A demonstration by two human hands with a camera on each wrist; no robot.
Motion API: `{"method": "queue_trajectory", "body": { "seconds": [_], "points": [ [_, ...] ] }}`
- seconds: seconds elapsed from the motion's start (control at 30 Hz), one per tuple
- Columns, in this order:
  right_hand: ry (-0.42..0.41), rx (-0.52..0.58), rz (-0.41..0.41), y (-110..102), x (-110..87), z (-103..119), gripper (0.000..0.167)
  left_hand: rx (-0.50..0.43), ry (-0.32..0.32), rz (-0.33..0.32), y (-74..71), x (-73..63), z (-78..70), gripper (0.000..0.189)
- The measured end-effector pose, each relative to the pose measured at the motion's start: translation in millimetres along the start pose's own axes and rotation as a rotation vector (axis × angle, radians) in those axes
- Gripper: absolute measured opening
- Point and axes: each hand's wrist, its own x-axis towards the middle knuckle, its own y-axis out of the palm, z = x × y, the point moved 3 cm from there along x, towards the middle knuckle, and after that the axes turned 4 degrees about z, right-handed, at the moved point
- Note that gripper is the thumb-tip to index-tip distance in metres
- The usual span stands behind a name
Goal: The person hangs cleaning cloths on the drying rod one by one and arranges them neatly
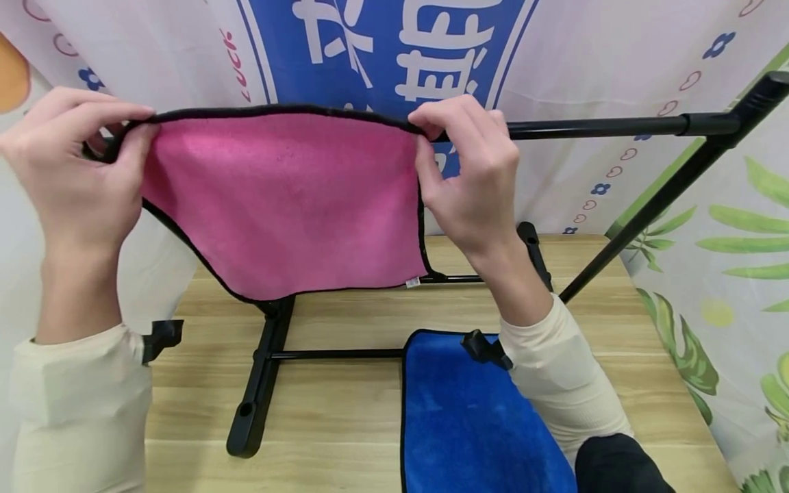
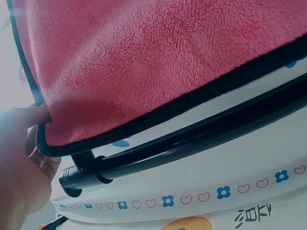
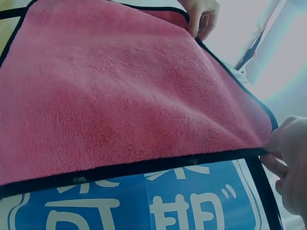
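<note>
A pink towel (image 1: 290,198) with black edging hangs stretched between both hands in the head view. My left hand (image 1: 86,157) pinches its upper left corner between thumb and fingers, beside the end of the rack's bar. On the other side, my right hand (image 1: 471,164) pinches the towel's upper right corner, just in front of the black top bar (image 1: 592,129). In the left wrist view the towel's edge (image 2: 187,100) runs close to the bar, with a gap showing between them. A small white tag (image 1: 413,281) sits at the lower right of the towel.
A black rack stands on the wooden table (image 1: 333,418), with its foot (image 1: 249,411) at left and a slanted post (image 1: 653,198) at right. A blue towel (image 1: 474,418) lies on the table under my right forearm. Printed curtains (image 1: 567,61) hang behind.
</note>
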Motion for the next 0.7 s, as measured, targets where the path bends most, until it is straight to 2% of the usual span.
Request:
{"method": "queue_trajectory", "body": {
  "seconds": [0.27,0.37,0.57,0.7],
  "points": [
    [0.018,0.003,0.006,1,10.4,-4,0.009,0.035,0.008,0.033,4.4,11.9,3.4,0.019],
    [0.028,0.008,0.051,1,14.2,-7,0.010,0.051,0.011,0.046,5.7,14.9,3.0,0.019],
    [0.048,-0.029,0.167,1,18.0,-12,0.014,0.090,-0.007,0.114,6.4,15.7,2.0,0.016],
    [0.096,-0.043,0.216,-1,19.1,-13,0.018,0.107,0.009,0.113,5.2,16.4,-3.4,0.014]
  ]
}}
